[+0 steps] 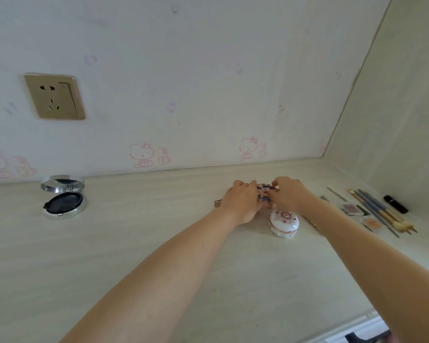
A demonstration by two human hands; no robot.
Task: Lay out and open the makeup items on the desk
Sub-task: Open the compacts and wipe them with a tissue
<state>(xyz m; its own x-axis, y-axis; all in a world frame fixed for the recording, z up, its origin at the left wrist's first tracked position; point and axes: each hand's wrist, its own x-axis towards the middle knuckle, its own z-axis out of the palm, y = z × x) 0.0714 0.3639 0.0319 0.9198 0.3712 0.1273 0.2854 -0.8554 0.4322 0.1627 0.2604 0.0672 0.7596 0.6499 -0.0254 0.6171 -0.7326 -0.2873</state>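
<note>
A pink patterned makeup palette (265, 193) lies near the back of the pale desk (159, 243). My left hand (242, 201) grips its left side and my right hand (289, 194) pinches its right edge; most of the palette is hidden under them. Just in front stands a closed round white jar with a floral lid (284, 222). At the far left a silver cushion compact (63, 196) sits open, its mirror lid raised and the dark puff showing.
Along the right lie several brushes (379, 210), a thin stick (336, 193), two small open powder pans (349, 208) (373, 222) and a black lipstick tube (395, 204). A side wall stands at the right. A socket (55, 96) is on the back wall.
</note>
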